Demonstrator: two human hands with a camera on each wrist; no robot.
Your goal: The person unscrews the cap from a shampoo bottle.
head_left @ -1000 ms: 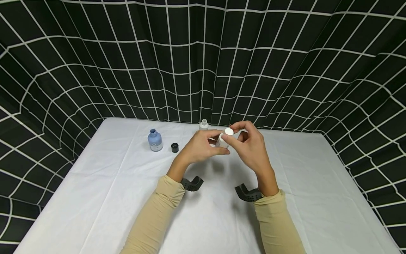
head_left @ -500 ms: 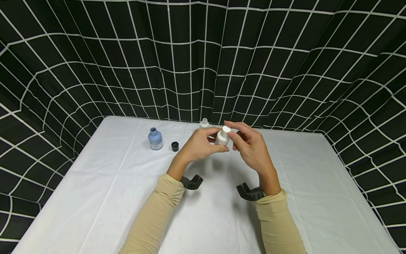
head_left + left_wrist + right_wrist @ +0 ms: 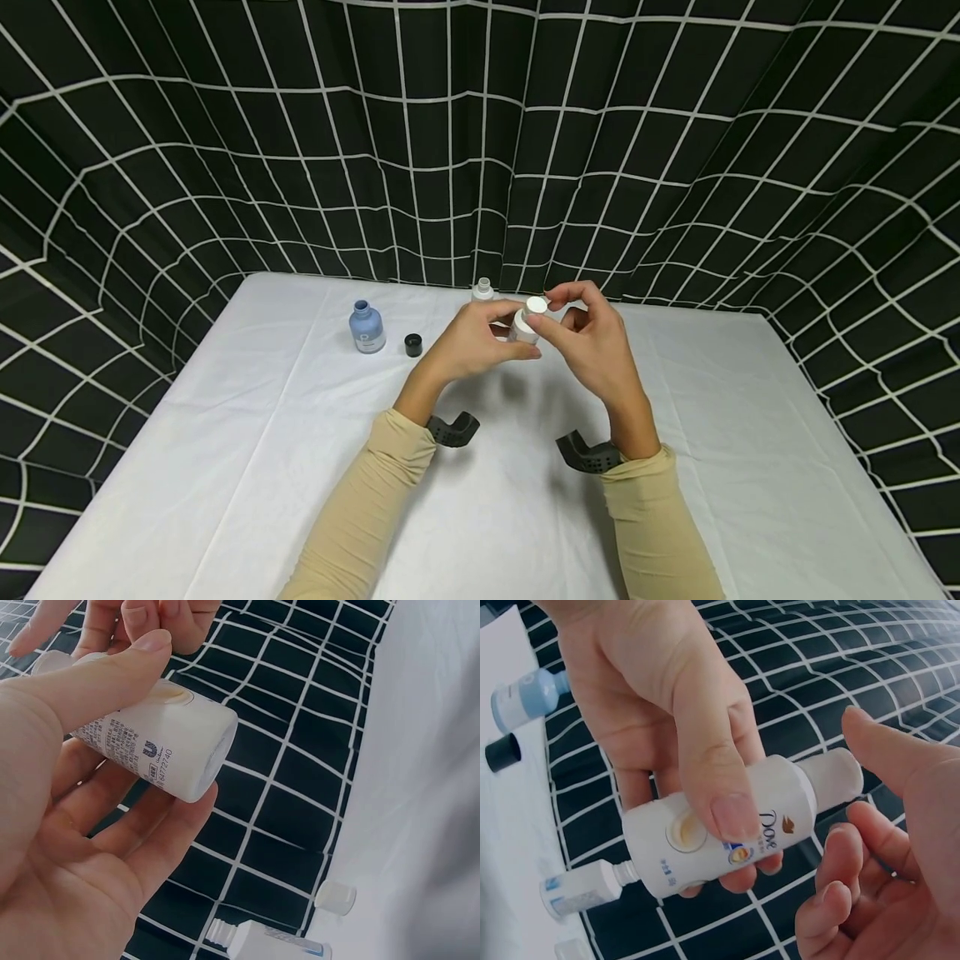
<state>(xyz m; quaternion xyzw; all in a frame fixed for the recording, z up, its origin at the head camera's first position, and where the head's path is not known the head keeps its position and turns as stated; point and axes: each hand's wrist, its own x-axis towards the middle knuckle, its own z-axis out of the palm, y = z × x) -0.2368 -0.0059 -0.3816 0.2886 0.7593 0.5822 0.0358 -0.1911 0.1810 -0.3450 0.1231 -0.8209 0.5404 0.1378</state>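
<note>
My left hand [image 3: 472, 343] grips a small white Dove bottle [image 3: 789, 796] above the table, thumb on one side and fingers on the other. A white cap [image 3: 835, 777] sits on the bottle's neck, tilted up and to the right. Beside the cap is my right hand [image 3: 597, 350], its thumb tip right at the cap's edge. In the right wrist view its other fingers hang loosely bent, apart from the cap. Printed small text and the bottle's base face the left wrist camera. The left palm hides part of the bottle in the head view.
A second white bottle [image 3: 483, 291], uncapped, stands behind the left hand, near a loose white cap [image 3: 335, 898]. To the left are an uncapped blue bottle [image 3: 367, 330] and a black cap [image 3: 413, 345]. A gridded dark curtain [image 3: 465, 125] borders the white-covered table [image 3: 247, 467].
Half a second ago my right fingers and thumb were around the cap; now the index finger has lifted off to the right. The left hand keeps the bottle in nearly the same place.
</note>
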